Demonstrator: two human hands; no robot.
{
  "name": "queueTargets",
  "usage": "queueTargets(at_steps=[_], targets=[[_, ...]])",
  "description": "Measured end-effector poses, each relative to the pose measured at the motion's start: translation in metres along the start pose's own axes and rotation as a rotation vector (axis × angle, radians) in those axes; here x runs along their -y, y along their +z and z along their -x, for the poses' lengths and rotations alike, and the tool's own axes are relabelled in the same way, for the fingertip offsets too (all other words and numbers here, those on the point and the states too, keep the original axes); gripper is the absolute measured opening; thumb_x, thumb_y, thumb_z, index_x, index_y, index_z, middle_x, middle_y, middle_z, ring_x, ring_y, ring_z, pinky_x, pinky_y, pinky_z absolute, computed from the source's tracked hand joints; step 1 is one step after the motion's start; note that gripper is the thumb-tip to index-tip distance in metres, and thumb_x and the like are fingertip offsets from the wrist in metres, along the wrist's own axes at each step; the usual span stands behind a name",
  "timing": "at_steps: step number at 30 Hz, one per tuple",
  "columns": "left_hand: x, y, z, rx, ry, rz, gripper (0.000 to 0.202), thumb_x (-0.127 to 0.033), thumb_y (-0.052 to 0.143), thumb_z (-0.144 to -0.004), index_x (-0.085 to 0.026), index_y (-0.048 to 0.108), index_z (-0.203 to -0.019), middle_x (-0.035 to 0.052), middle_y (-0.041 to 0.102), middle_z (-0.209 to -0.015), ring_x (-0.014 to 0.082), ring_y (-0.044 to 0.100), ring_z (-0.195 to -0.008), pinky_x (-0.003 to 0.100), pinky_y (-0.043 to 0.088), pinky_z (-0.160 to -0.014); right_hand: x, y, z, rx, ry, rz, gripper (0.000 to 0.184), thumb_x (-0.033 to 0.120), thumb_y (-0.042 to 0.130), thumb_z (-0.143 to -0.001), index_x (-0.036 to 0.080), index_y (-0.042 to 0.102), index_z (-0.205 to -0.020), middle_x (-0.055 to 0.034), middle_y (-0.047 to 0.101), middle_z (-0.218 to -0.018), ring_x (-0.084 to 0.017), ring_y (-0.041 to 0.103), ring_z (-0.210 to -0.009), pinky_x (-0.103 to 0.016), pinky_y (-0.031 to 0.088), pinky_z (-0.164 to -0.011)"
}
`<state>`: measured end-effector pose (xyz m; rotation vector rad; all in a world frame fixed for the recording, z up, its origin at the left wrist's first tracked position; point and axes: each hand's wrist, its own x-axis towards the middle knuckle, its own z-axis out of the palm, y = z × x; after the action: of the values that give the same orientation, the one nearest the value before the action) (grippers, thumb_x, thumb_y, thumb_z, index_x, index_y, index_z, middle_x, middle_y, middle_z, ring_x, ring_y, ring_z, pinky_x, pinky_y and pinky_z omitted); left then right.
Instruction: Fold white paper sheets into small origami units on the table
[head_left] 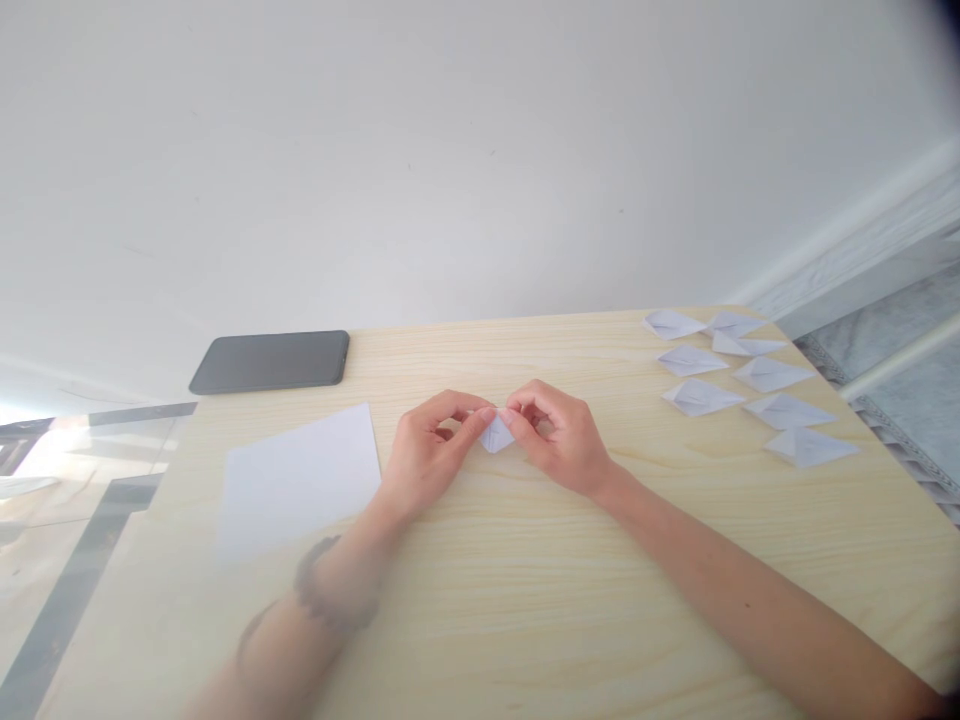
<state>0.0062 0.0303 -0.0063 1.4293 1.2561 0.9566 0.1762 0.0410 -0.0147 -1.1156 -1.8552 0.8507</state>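
Between my two hands is a small folded white paper [496, 436], its pointed lower end toward me. My left hand [433, 445] pinches its left side between thumb and fingers. The opposite side is pinched by my right hand [561, 437], thumb in front. Both thumb tips almost meet near the paper's top edge, and the fingers hide part of it. A beaded bracelet circles my left wrist. Left of my left hand lies a flat white sheet of paper [304, 480].
Several folded white paper pieces [703, 397] lie in loose rows at the table's right. A dark phone [271, 361] rests at the back left. The light wooden table [510, 600] stands against a white wall [450, 160]; floor shows beyond its left and right edges.
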Motion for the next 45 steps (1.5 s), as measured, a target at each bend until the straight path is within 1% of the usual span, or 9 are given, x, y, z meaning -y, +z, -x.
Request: queueTargets(at_steps=[5,7,11,16,23,29,35,39,45], targets=[[0.000,-0.002,-0.002,-0.081,-0.094,0.031,0.028,-0.043,0.056,-0.078,-0.017,0.064,-0.088,0.0023,0.066,-0.081,0.0058,0.048,-0.044,0.019,0.039,-0.043,-0.002,0.000,0.000,-0.086,0.066,-0.030,0.012,0.030,0.048,-0.084,0.019,0.050,-0.078,0.0000,0.053,-0.074,-0.009,0.055,-0.059,-0.022,0.047,-0.056],[0.001,-0.002,-0.004,-0.093,-0.102,0.079,0.030,-0.043,0.056,-0.078,-0.016,0.063,-0.089,0.0036,0.066,-0.086,0.0080,0.054,-0.052,0.019,0.043,-0.047,-0.004,0.000,0.000,-0.100,0.077,-0.080,0.013,0.031,0.049,-0.084,0.019,0.051,-0.080,-0.0004,0.053,-0.077,-0.010,0.059,-0.060,-0.022,0.049,-0.055],[0.002,-0.003,-0.006,-0.135,-0.068,0.278,0.027,-0.040,0.053,-0.082,-0.015,0.057,-0.090,0.0078,0.063,-0.104,0.0165,0.060,-0.090,0.027,0.052,-0.073,-0.005,0.000,-0.001,-0.162,0.114,-0.188,0.016,0.033,0.047,-0.086,0.018,0.050,-0.087,-0.0020,0.057,-0.083,-0.012,0.064,-0.069,-0.025,0.053,-0.063],[0.005,-0.002,-0.007,-0.099,-0.032,0.378,0.019,-0.033,0.045,-0.087,-0.015,0.048,-0.086,0.0087,0.062,-0.108,0.0148,0.058,-0.097,0.032,0.048,-0.087,-0.005,0.000,-0.003,-0.211,0.140,-0.272,0.019,0.036,0.044,-0.087,0.018,0.048,-0.090,-0.0049,0.060,-0.096,-0.013,0.064,-0.078,-0.031,0.055,-0.074],[0.002,-0.004,0.001,-0.016,0.088,-0.016,0.024,-0.030,0.039,-0.089,-0.019,0.053,-0.105,0.0077,0.058,-0.113,0.0174,0.059,-0.095,0.032,0.048,-0.084,-0.004,0.000,-0.002,-0.177,0.111,-0.207,0.017,0.035,0.042,-0.088,0.019,0.049,-0.091,-0.0056,0.061,-0.101,-0.013,0.063,-0.081,-0.031,0.053,-0.075],[0.003,-0.003,0.003,-0.004,0.234,-0.285,0.025,-0.029,0.061,-0.075,-0.020,0.057,-0.098,0.0063,0.058,-0.113,0.0172,0.061,-0.088,0.030,0.050,-0.080,-0.001,0.000,-0.001,-0.133,0.098,-0.168,0.018,0.036,0.041,-0.089,0.020,0.048,-0.092,-0.0060,0.061,-0.100,-0.014,0.062,-0.081,-0.030,0.052,-0.075],[0.007,-0.007,0.000,-0.140,0.142,-0.256,0.017,-0.034,0.060,-0.076,-0.017,0.062,-0.078,0.0051,0.066,-0.099,0.0158,0.064,-0.077,0.026,0.053,-0.067,-0.004,0.002,-0.002,-0.097,0.151,-0.290,0.019,0.037,0.039,-0.089,0.020,0.046,-0.091,-0.0055,0.061,-0.099,-0.014,0.062,-0.087,-0.033,0.053,-0.079],[0.007,-0.009,0.000,-0.162,0.100,-0.218,0.019,-0.036,0.062,-0.074,-0.017,0.063,-0.078,0.0044,0.068,-0.094,0.0165,0.065,-0.077,0.027,0.053,-0.071,-0.005,0.002,-0.003,-0.082,0.169,-0.351,0.020,0.039,0.039,-0.089,0.020,0.045,-0.089,-0.0062,0.061,-0.100,-0.015,0.060,-0.093,-0.034,0.054,-0.080],[0.009,-0.009,0.004,-0.177,0.210,-0.348,0.014,-0.032,0.060,-0.077,-0.019,0.063,-0.077,0.0043,0.068,-0.095,0.0175,0.064,-0.083,0.025,0.052,-0.065,-0.003,-0.004,0.000,0.002,-0.001,-0.228,0.022,0.032,0.041,-0.088,0.022,0.047,-0.107,-0.0072,0.059,-0.109,-0.017,0.058,-0.099,-0.036,0.052,-0.082]])
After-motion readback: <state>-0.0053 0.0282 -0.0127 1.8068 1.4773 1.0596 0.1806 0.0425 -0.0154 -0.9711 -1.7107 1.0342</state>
